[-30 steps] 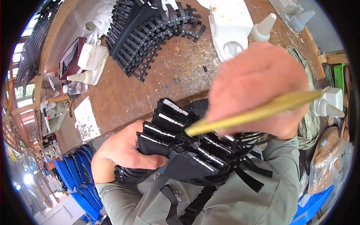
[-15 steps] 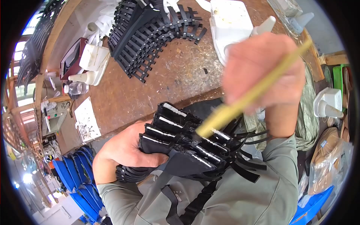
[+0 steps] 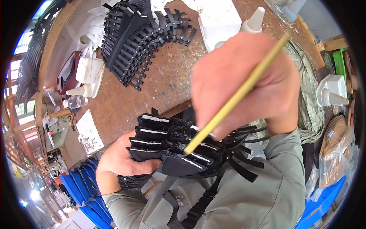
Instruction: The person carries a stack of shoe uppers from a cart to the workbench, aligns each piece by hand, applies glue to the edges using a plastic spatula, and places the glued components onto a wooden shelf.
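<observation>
My left hand point(image 3: 127, 158) grips a bundle of black strappy pieces, which look like shoe uppers point(image 3: 183, 166), from the left side. Its thumb presses on the near face, while the other fingers are hidden behind. White strips line the upturned edges, and a dark, wet-looking smear crosses their middle. In my right hand point(image 3: 244, 84), blurred by motion, is a thin yellow stick point(image 3: 244, 89), slanting down left. The stick's lower end meets the smeared middle of the edges; whether it carries bristles I cannot make out. Loose black straps point(image 3: 244, 170) fan out at the bundle's right.
More black riveted strap pieces point(image 3: 131, 49) lie on the brown worktable point(image 3: 167, 82). White containers with cone spouts point(image 3: 219, 21) point(image 3: 89, 72) stand at its back and left. A stained white sheet point(image 3: 89, 129) rests at the left edge. Bagged tan soles point(image 3: 333, 152) are at right.
My right hand and the stick have moved left and down across the edges, the stick now steeper. The bundle has shifted slightly left, and the camera view has turned a little.
</observation>
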Available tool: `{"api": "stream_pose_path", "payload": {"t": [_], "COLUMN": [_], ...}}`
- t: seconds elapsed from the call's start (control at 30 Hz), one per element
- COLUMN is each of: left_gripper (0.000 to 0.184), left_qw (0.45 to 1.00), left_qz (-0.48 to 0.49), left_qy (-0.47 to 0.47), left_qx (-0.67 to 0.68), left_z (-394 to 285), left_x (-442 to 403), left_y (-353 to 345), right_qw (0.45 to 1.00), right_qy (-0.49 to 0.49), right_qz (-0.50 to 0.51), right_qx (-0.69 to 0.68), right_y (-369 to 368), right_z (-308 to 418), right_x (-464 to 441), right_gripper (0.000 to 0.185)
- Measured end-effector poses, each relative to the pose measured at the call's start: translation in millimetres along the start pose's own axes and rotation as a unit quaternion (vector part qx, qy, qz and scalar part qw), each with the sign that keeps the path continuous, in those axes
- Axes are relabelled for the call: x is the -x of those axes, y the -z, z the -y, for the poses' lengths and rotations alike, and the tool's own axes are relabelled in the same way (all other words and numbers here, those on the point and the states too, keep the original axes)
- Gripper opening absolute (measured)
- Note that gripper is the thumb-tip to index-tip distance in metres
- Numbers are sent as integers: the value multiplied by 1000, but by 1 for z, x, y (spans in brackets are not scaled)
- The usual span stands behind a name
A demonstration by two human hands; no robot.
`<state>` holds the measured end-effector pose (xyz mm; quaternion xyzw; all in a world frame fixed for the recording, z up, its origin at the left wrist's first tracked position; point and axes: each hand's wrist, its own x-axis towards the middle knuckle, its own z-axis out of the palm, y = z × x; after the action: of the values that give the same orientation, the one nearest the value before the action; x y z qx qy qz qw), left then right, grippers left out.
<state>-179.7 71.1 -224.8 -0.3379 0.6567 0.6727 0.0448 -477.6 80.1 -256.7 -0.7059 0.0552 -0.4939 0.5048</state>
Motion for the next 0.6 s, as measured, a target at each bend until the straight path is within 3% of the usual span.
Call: {"api": "stream_pose_path", "payload": {"t": [0.13,0.2,0.23,0.4,0.53,0.6], "left_gripper": [63,63,62,63,63,63], "left_qw": [996,999,1000,1000,999,999], "left_qz": [-24,-6,-9,-14,-34,-28], "left_qy": [75,24,15,-3,10,-4], "left_qx": [53,20,19,-9,-13,-25], "left_z": [-1,6,5,6,4,9], "left_x": [1,2,4,5,4,4], "left_y": [-1,2,2,-1,-4,-3], "right_qw": [992,978,981,991,998,999], "right_qy": [-17,-5,10,-1,-60,-21], "right_qz": [120,208,195,-82,-36,40], "right_qx": [-25,-3,-16,-106,3,-8], "right_y": [8,23,28,6,-12,-4], "right_z": [-4,3,5,5,5,3], "right_x": [6,8,11,15,10,14], "right_gripper": [15,16,16,15,13,12]}}
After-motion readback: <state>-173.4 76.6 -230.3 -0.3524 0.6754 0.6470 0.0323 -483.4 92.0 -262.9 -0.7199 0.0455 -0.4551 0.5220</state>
